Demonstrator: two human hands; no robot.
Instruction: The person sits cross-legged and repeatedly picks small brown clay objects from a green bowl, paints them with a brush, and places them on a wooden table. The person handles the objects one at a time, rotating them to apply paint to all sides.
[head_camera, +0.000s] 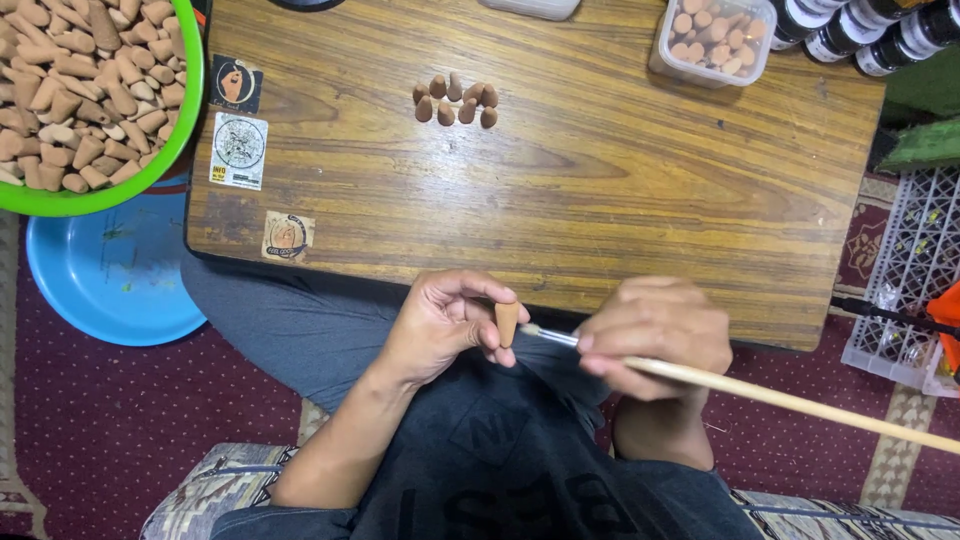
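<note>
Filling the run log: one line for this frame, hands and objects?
left hand: pinches small brown clay cone | right hand: holds long wooden-handled brush, tip at cone | wooden table: cluster of cones

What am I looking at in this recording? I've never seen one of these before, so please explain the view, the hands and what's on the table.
This is one picture from a camera worn on a person's head, looking down at their lap and a low wooden table. No machine is involved, only two bare hands. The left hand pinches a small clay-coloured cone. The right hand holds a long-handled brush, its tip at the cone. On the table are a small cluster of cones and a clear tub of cones. A green bowl of cones sits at the left.
</note>
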